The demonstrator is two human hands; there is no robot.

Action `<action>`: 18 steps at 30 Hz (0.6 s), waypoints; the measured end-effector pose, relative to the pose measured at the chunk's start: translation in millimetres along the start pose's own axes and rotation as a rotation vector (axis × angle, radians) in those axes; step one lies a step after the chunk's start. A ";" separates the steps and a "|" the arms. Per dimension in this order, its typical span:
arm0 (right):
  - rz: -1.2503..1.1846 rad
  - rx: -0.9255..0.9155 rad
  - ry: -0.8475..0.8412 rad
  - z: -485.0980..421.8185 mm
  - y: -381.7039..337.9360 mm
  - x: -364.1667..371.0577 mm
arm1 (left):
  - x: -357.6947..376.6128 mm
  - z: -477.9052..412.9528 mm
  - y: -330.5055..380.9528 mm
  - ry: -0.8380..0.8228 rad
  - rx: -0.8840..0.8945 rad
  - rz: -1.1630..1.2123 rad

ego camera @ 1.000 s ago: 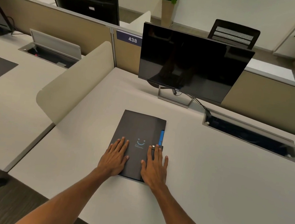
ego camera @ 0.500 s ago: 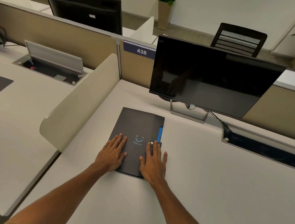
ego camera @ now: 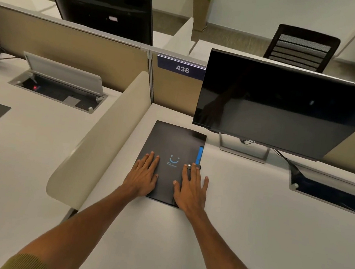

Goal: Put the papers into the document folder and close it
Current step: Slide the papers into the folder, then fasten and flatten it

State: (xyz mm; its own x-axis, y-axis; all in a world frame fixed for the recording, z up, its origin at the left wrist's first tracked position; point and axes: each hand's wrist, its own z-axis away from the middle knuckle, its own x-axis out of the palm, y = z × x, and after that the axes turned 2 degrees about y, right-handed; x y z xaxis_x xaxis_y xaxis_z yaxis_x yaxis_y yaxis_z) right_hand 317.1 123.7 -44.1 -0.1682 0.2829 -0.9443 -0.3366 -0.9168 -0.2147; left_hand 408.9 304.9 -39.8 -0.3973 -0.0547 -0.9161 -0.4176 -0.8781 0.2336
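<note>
The document folder (ego camera: 172, 142), black and closed, is laid flat on the desk (ego camera: 238, 231). Its long axis runs away from the person, tilted slightly to the right at the far end; the near short edge is under the heels of both hands, the far short edge points toward the partition (ego camera: 173, 89). A blue smiley logo (ego camera: 174, 159) is printed on the cover between the two hands, upright as read from the person's side. A blue strip (ego camera: 200, 154) is seen along the folder's right long edge, just beyond the right fingertips. A small metal snap (ego camera: 189, 165) is seen beside the right index finger; whether it is fastened cannot be told. No loose papers are seen.

The left hand (ego camera: 144, 176) is laid flat, fingers spread and extended, palm down on the folder's near left part. The right hand (ego camera: 191, 187) is likewise flat and spread, palm down on the near right part, with the little finger off the edge over the desk. Nothing is gripped by either.

A dark monitor (ego camera: 283, 104) is stood beyond and right of the right hand, its stand (ego camera: 244, 150) near the folder's far right corner. A curved beige divider (ego camera: 105, 130) is set left of the left hand. A label reading 438 (ego camera: 182, 68) is fixed on the partition, straight beyond the hands.
</note>
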 end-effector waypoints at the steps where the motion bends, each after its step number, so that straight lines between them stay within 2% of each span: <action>1: 0.002 0.006 0.002 -6.2 0.0 -1.2 | -1.3 -6.8 -0.4 0.004 0.000 0.002; 8: 0.008 0.047 0.042 -41.3 6.1 -8.1 | -11.3 -50.6 3.7 0.037 0.031 0.003; 18: -0.020 0.014 0.021 -64.4 10.0 -8.4 | -13.5 -73.7 4.5 0.038 0.041 0.000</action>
State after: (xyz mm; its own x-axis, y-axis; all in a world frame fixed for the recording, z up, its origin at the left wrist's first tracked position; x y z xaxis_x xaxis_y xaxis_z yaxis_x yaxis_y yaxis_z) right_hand 374.8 94.0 -54.4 -0.1422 0.2948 -0.9449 -0.3524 -0.9072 -0.2299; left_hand 472.6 266.6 -50.4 -0.3660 -0.0731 -0.9277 -0.4513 -0.8579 0.2457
